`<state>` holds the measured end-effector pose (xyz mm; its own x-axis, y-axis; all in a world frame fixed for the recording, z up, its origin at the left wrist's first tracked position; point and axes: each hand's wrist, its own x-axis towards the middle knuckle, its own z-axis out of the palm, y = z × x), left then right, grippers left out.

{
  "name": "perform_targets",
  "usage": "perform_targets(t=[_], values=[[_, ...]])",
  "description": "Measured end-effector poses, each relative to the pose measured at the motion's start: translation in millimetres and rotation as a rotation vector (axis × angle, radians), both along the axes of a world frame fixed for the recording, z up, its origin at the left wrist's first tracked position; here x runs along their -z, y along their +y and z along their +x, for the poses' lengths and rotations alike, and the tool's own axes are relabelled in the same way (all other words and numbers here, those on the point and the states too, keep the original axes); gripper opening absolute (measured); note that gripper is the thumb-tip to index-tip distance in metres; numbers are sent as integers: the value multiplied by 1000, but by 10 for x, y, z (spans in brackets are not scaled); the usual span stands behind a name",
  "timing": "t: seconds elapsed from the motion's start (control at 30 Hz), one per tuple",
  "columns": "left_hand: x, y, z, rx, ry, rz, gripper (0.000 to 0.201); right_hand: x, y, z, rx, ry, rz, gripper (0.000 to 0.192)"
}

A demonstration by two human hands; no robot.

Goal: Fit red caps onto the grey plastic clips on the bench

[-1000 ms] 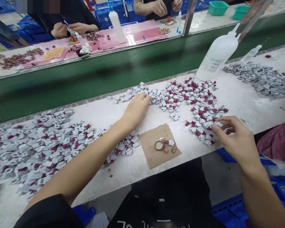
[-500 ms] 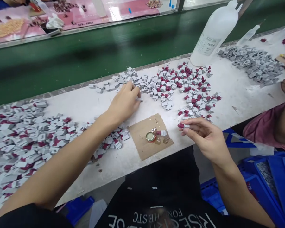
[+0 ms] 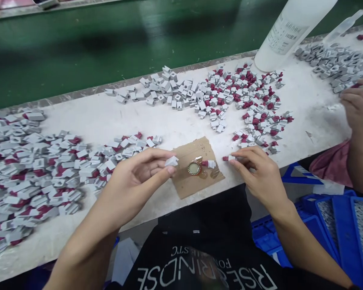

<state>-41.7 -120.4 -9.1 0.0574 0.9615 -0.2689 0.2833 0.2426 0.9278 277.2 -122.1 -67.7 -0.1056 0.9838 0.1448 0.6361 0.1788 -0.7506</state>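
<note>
Grey moulded plastic is what we have between the thumb and fingertips of our left hand: one small grey plastic block, pinched and lifted just left of the brown cardboard square at the near edge of the white worktable. Our right hand pinches a small grey-and-maroon plastic piece just right of the cardboard, low over the table. We judge both parts light, stiff and smooth, easily flicked away, so a fingertip pinch across the flat sides suits them. The grey block points its wedge-like end right, toward the small round metal cap on the cardboard; its long axis runs roughly left to right. The held piece also lies left to right, its maroon tip leftward.
</note>
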Motion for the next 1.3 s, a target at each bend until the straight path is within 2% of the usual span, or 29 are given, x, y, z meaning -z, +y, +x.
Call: perform_targets(t=[0.2, 0.4, 0.53, 0.63, 0.73, 0.87, 1.17, 1.3], values=[[231, -299, -74, -129, -123, -49, 17, -57, 20, 29, -49, -23, -41, 12], [250, -473, -73, -174, -161, -96, 15, -123, 83, 102, -211, -44, -8, 24], [208, -453, -7, -190, -131, -52, 13, -162, 83, 52, -164, 19, -6, 21], [204, -419, 65, -211, -106, -4, 16, -216, 17, -128, -103, 195, -4, 21], [226, -391, 153, -213, -167, 6, 15, -257, -49, -360, -150, 310, -5, 24], [250, -372, 240, -212, -238, -2, 17, -256, -66, -564, -230, 294, 6, 25], [283, -370, 242, -195, -232, 22, 12, -274, -65, -609, -212, 255, 3, 23], [281, -333, 265, -193, -233, 47, 13, -303, -78, -579, -129, 346, -46, 19]])
